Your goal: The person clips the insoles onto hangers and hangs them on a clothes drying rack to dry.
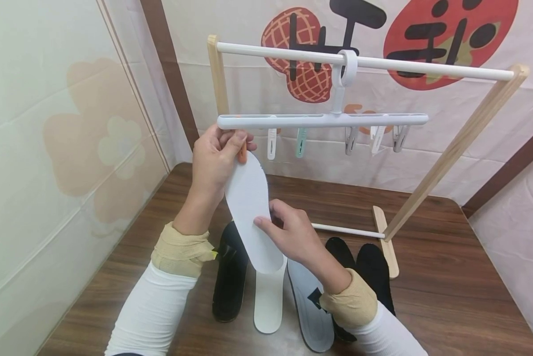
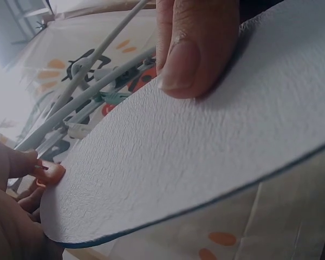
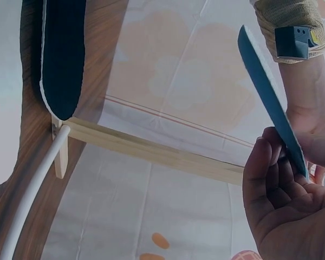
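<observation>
A white insole (image 1: 254,217) with a blue underside hangs below the left end of a white clip hanger (image 1: 284,121). At its top edge sits an orange clip (image 1: 242,154), which my left hand (image 1: 214,158) pinches between thumb and fingers. My right hand (image 1: 293,231) holds the insole by its side, thumb on the white face and fingers behind. In the left wrist view the orange clip (image 2: 53,173) meets the end of the insole (image 2: 168,146). Seen from the right wrist, the insole (image 3: 273,103) is nearly edge-on.
The hanger hooks over the top bar (image 1: 426,67) of a wooden rack. White, green and grey clips (image 1: 301,142) dangle from it. On the table (image 1: 449,277) lie a black insole (image 1: 228,291), a white one (image 1: 268,306), a grey one (image 1: 311,316) and a dark pair (image 1: 374,269).
</observation>
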`<state>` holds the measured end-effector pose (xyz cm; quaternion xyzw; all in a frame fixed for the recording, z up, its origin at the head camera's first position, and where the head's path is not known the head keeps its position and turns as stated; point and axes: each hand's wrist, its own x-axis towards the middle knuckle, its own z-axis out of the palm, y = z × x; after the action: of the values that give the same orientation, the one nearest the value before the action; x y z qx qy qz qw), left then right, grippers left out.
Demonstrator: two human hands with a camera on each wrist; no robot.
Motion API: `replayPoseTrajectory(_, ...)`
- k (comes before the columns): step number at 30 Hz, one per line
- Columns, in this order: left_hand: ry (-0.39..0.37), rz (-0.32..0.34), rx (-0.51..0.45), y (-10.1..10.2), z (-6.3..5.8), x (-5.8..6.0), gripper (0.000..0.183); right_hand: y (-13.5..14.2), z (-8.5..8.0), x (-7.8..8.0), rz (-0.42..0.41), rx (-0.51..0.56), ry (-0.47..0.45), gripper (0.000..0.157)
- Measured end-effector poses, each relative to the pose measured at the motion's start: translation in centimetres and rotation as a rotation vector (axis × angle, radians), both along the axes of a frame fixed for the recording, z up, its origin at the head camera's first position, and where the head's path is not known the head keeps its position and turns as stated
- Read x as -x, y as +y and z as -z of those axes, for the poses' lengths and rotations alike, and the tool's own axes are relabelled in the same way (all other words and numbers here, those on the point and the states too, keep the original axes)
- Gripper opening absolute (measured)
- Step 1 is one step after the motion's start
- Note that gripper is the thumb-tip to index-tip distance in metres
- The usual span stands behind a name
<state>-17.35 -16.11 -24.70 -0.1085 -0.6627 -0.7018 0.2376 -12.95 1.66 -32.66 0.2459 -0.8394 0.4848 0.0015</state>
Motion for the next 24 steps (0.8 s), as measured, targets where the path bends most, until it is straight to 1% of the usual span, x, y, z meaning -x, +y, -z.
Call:
replayPoseTrajectory(4,0.009,0.009,-0.006,0.00,0.10,0.00,0.030,-0.05,0.07,0.01,0.000,0.005,0.002,0.026)
replayPoseTrajectory(13,0.008,0.023,-0.067,-0.07,0.36,0.17,0.034,-0.20,0.14,0.01,-0.009,0.011,-0.011,0.028)
replayPoseTrajectory(18,-0.011,0.033,-0.060,-0.25,0.45,0.14,0.033,-0.26,0.15,0.03,-0.009,0.004,-0.019,0.029)
replayPoseTrajectory(24,-0.008,0.036,-0.037,-0.40,0.40,-0.04,0.034,-0.20,0.33,0.09,-0.011,-0.020,-0.018,0.032)
